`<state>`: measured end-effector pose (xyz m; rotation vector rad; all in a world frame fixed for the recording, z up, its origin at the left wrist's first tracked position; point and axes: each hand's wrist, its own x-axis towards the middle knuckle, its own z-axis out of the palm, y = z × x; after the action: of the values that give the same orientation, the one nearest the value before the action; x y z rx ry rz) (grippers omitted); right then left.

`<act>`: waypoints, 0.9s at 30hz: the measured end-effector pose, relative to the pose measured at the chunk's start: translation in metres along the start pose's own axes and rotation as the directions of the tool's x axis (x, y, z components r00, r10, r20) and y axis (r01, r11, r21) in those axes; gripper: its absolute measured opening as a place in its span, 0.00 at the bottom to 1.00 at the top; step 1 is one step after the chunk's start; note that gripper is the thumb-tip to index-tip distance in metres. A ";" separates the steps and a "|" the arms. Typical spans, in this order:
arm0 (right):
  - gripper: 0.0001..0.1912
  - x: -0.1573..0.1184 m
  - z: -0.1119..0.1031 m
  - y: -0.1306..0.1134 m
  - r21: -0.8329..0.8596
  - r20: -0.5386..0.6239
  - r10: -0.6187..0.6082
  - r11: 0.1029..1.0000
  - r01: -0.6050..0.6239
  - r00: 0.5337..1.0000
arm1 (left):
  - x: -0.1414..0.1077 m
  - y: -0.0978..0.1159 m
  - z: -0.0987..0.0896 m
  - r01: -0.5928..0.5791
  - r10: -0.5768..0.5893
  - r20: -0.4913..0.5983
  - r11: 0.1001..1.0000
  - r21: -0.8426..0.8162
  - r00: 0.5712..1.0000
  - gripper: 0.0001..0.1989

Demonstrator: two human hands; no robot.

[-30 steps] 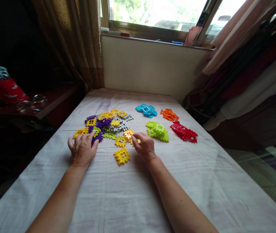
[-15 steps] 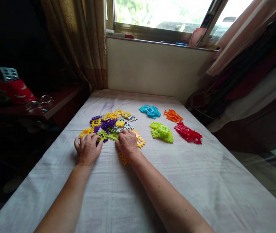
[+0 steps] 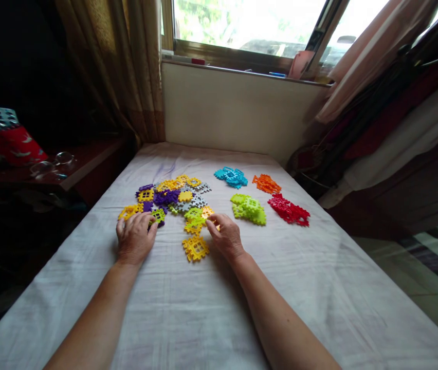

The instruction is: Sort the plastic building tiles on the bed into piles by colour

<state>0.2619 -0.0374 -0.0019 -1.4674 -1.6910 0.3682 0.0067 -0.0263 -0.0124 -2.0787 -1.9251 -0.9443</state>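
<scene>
A mixed heap of flat, notched plastic building pieces lies on the sheet in front of me, with purple pieces (image 3: 166, 197), grey pieces (image 3: 184, 206) and yellow pieces (image 3: 170, 185). At its near left edge, my left hand (image 3: 136, 236) has its fingers closed on a green building piece (image 3: 157, 216) with a window-like grid, over purple ones. My right hand (image 3: 224, 236) pinches the edge of another green building piece (image 3: 195, 220) above some yellow ones. A lone yellow piece (image 3: 196, 248) lies nearer me, left of the right wrist.
Sorted piles lie to the right: blue (image 3: 231, 177), orange (image 3: 267, 183), light green (image 3: 249, 208) and red (image 3: 289, 209). A dark side table (image 3: 88, 160) at left bears glasses (image 3: 51, 165) and a red container (image 3: 14, 146). A wall (image 3: 219, 108) closes the far end.
My right hand has moved right, with green pieces shifting from the heap over the yellow ones. The near yellow piece is uncovered. My left hand stays at its green piece. The view has shifted slightly.
</scene>
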 end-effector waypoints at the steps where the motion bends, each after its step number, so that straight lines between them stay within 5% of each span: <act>1: 0.11 -0.003 -0.002 0.002 0.080 -0.005 0.033 0.996 -0.033 0.999 | 0.000 0.000 -0.001 -0.002 0.002 0.006 1.000 -0.001 1.000 0.07; 5: 0.17 -0.010 0.000 0.002 0.292 0.021 0.123 0.948 -0.124 0.992 | 0.002 0.002 -0.003 -0.019 0.019 0.020 1.000 -0.002 1.000 0.10; 13: 0.21 -0.012 0.009 -0.002 0.270 0.063 0.139 0.951 -0.151 0.988 | 0.003 0.003 -0.004 -0.042 0.042 -0.004 0.999 -0.017 0.999 0.11; 17: 0.21 -0.006 0.005 0.000 0.515 0.072 0.276 0.812 -0.273 0.958 | 0.006 0.003 -0.007 -0.070 0.069 -0.025 0.997 -0.027 0.997 0.14; 20: 0.20 0.003 -0.002 0.005 0.686 0.028 0.445 0.643 -0.341 0.895 | 0.007 0.004 -0.009 -0.080 0.079 -0.044 0.997 -0.014 0.996 0.16; 27: 0.16 0.019 -0.014 0.022 0.825 -0.035 0.765 0.385 -0.413 0.643 | 0.006 0.006 -0.010 -0.087 0.087 -0.058 0.996 0.008 0.995 0.19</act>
<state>0.2878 -0.0179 -0.0011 -1.2921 -0.4023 0.9695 0.0090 -0.0279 0.0005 -2.0895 -1.7916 -0.9679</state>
